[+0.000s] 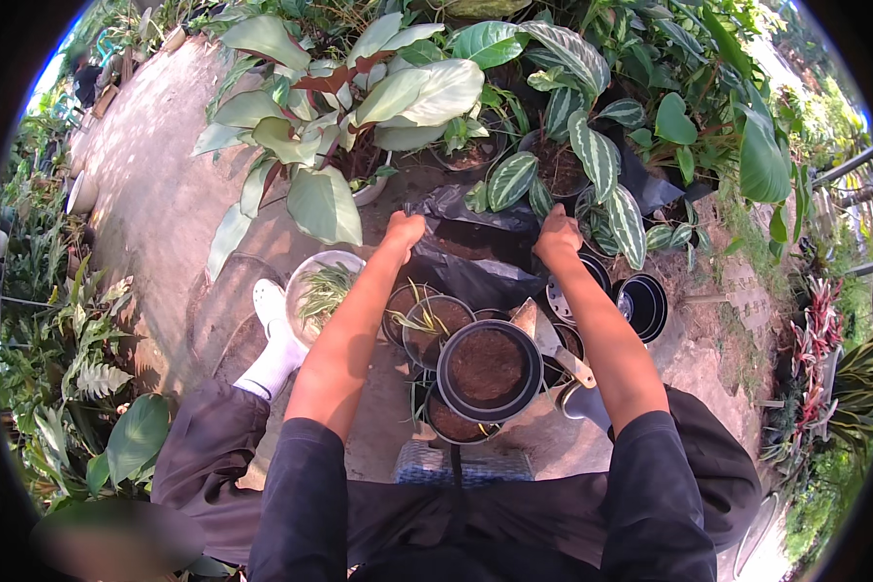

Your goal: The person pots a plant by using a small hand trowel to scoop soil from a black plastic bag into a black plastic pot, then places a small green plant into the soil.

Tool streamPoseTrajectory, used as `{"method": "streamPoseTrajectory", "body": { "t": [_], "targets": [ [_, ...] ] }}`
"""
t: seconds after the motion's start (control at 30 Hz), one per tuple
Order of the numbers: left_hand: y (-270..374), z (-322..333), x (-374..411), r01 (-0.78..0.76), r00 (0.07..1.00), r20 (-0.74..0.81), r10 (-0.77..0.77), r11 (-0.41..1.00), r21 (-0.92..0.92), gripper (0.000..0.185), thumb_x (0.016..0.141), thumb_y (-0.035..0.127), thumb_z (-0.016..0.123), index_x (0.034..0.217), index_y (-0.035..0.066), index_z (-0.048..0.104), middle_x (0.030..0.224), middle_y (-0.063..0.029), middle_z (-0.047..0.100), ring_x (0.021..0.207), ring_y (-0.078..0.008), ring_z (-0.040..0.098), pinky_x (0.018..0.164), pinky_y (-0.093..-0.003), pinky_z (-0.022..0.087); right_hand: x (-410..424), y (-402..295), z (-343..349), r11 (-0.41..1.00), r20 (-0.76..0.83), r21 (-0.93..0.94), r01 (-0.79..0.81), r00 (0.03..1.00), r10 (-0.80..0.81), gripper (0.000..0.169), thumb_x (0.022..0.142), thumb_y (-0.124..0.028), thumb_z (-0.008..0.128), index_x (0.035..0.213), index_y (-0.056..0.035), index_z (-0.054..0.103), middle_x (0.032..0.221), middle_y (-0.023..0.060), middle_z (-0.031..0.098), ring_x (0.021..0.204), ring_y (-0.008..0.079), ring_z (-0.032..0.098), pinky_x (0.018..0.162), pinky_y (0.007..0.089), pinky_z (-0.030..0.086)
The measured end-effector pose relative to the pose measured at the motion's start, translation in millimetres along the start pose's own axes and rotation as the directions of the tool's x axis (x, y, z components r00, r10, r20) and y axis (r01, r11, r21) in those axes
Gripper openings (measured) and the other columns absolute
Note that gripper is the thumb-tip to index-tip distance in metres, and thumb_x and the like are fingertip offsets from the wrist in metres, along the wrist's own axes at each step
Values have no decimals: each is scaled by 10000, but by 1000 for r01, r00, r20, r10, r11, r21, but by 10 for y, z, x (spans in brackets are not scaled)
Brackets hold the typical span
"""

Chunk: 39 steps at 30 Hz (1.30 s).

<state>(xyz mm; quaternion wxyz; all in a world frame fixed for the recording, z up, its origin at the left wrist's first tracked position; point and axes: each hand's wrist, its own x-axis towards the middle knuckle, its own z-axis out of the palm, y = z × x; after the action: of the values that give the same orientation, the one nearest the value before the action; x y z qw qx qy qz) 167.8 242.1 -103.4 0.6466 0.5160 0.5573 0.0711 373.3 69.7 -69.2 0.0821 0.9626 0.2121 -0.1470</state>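
A black plastic bag (480, 273) lies ahead of me, with dark soil visible in its opening. At its left edge, my left hand (406, 233) is closed on the plastic. My right hand (559, 234) grips the opposite edge, so the bag's mouth is spread between them. On my side of the bag, a black plastic pot (489, 367) filled with brown soil rests on top of other pots. A trowel (553, 342) with a soil-stained blade leans beside its right rim. Smaller soil-filled pots (433, 331) with thin-leaved seedlings stand to the left, under my forearm.
A white bowl (324, 291) of grassy plants sits near my left shoe (269, 302). Empty black pots (644, 305) stand at the right. Large-leaved potted plants (400, 94) and striped-leaf plants (586, 160) crowd the far side, overhanging the bag. A woven seat (462, 464) is below me.
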Motion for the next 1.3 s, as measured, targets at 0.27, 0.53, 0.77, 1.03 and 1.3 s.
{"method": "streamPoseTrajectory", "body": {
  "t": [0.27,0.53,0.77,1.03,1.3],
  "targets": [
    [-46,-51,292,-67,971,225,85,994,-86,430,793,307,592,1087,-6,609,1045,-188,622,1020,-296,594,883,-404,473,54,240,-71,966,-77,29,258,964,-255,304,803,-277,669,1035,-84,704,1132,167,666,1066,318,646,872,403,533],
    [481,109,-169,-189,936,-91,340,705,684,427,863,302,640,1163,-1,619,1248,-225,588,1153,-387,565,972,-450,460,390,85,-157,368,-95,920,134,988,-121,270,869,-109,539,1084,12,649,1029,155,675,944,277,665,829,371,530],
    [711,-385,93,-171,950,-219,221,959,228,461,962,324,526,1197,-72,528,1085,-248,648,1006,-349,645,823,-417,509,292,231,-558,-483,46,839,-250,917,-396,229,948,-5,369,1068,46,557,1040,171,645,924,274,654,857,424,553],
    [86,-568,551,326,934,330,-138,709,-625,250,928,139,410,1050,-1,577,983,-159,673,865,-300,689,823,-504,564,569,413,144,-428,528,634,-645,764,-370,365,945,-229,338,1091,13,568,1009,170,674,918,325,672,882,532,522],
    [152,-238,17,-233,926,304,226,972,-13,324,699,89,770,997,17,667,965,-109,699,878,-270,684,832,-401,547,282,218,25,657,65,662,361,846,-530,786,722,-246,673,1376,-14,304,1212,228,541,1179,356,510,975,429,410]
  ]
}}
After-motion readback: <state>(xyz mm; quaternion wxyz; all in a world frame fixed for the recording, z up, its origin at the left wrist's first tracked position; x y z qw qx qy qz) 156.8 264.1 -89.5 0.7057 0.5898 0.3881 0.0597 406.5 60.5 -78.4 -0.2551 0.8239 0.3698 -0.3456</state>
